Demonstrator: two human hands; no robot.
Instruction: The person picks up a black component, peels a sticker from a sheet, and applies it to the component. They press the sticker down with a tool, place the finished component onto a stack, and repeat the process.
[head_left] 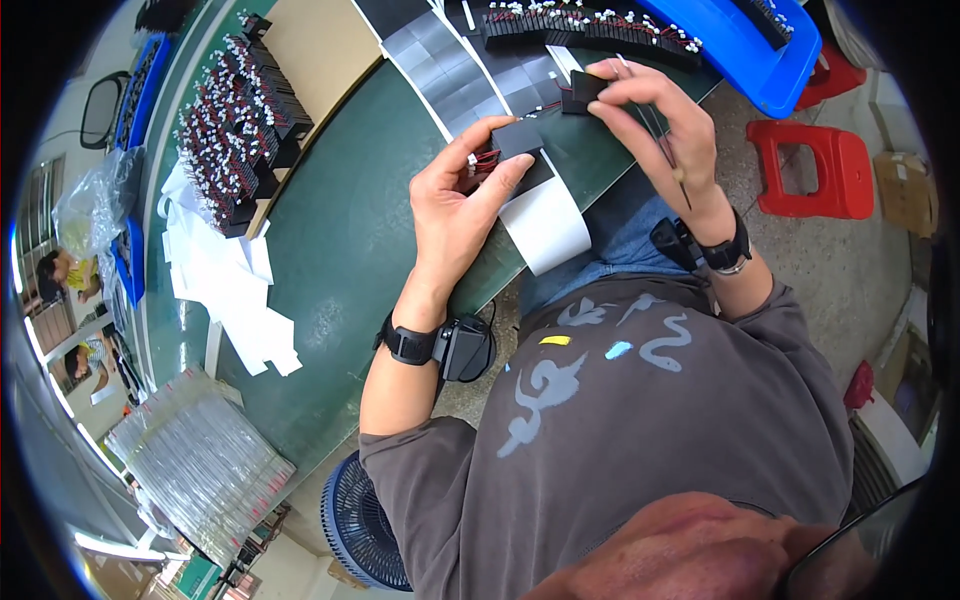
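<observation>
Between the thumb and fingers of my left hand [447, 210] are small black square blocks [518, 140] with red and black wires and white plugs. My right hand [682, 125] pinches a similar black square piece [588, 88] by its edge, just right of the left hand's blocks. A thin pair of tweezers [657, 130] also lies in the right hand, slanting across the palm toward the wrist. Under the left hand's blocks, a white strip [548, 228] curls over the table's edge. Black square pads on a white backing sheet [440, 65] lie beyond my hands.
A curved row of wired black blocks [590, 30] stands at the far side. More fill a cardboard tray [318, 60] at left, near white paper scraps [225, 275]. A blue bin [770, 60] is far right, with a red stool [815, 170] below. Stacked clear trays [200, 460] sit lower left.
</observation>
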